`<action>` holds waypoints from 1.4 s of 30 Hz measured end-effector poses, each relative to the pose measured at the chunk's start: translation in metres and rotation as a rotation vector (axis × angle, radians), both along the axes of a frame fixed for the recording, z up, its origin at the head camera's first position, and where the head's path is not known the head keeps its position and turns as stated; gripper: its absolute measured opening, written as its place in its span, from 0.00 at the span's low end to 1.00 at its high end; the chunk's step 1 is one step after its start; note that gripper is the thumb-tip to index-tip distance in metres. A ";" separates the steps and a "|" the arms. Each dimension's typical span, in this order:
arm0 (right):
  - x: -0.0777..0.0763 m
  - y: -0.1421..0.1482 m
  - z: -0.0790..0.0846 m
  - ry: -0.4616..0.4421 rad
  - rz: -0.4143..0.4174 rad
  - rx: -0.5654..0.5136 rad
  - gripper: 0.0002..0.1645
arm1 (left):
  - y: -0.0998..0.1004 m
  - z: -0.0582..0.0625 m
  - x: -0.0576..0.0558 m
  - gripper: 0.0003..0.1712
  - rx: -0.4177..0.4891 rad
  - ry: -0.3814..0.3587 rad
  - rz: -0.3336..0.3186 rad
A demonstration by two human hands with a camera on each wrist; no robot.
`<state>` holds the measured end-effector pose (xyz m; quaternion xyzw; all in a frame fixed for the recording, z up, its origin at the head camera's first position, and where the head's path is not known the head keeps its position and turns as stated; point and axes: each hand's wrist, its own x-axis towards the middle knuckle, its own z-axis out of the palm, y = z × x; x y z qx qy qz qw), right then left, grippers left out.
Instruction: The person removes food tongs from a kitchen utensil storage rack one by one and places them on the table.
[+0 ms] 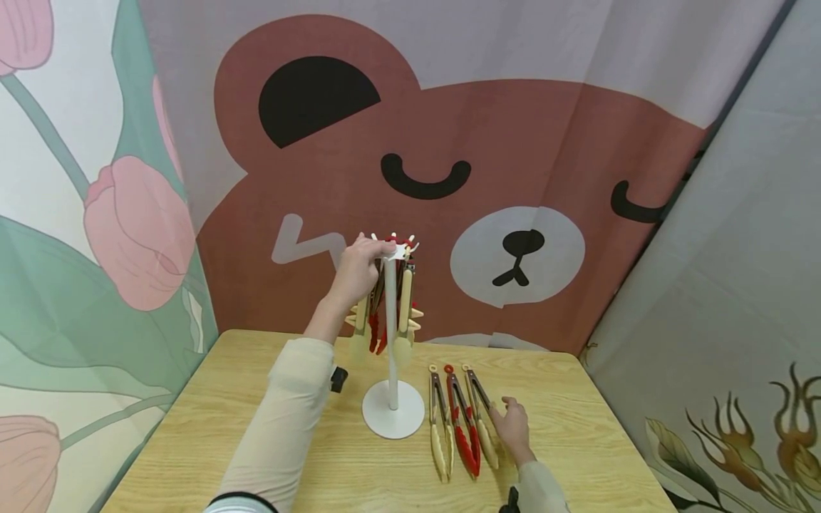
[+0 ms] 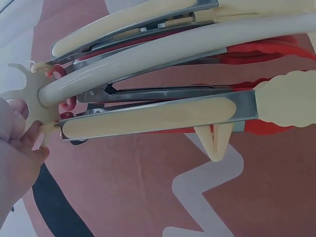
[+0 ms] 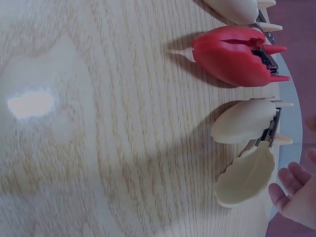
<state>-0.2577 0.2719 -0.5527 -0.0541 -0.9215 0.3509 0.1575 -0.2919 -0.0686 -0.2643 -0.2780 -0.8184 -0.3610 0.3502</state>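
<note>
Left sleeve [image 1: 276,420] crosses table [image 1: 577,442]; stand [image 1: 392,328] partly hides hanging tongs [image 1: 406,299].

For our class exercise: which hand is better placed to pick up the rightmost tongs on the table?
Probably the right hand: it is beside those cream tongs, while the left hand holds the white stand near its top.

the stand [image 1: 392,342] is on the table [image 1: 564,420], with hanging tongs [image 1: 406,299] around it and the left hand [image 1: 357,267] at its top. to its right, three lying tongs [image 1: 474,445] sit side by side, the right hand [image 1: 513,429] just right of them. behind hangs a curtain [image 1: 513,142].
</note>
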 end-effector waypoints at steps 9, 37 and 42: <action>0.000 0.000 0.000 -0.017 0.030 -0.013 0.25 | 0.001 0.001 0.002 0.21 0.003 -0.038 -0.001; 0.000 -0.013 0.027 0.078 0.068 -0.121 0.23 | -0.001 0.001 0.005 0.15 0.079 -0.073 -0.090; -0.001 -0.016 0.032 0.121 0.073 -0.109 0.23 | -0.002 0.001 0.005 0.16 0.082 -0.070 -0.094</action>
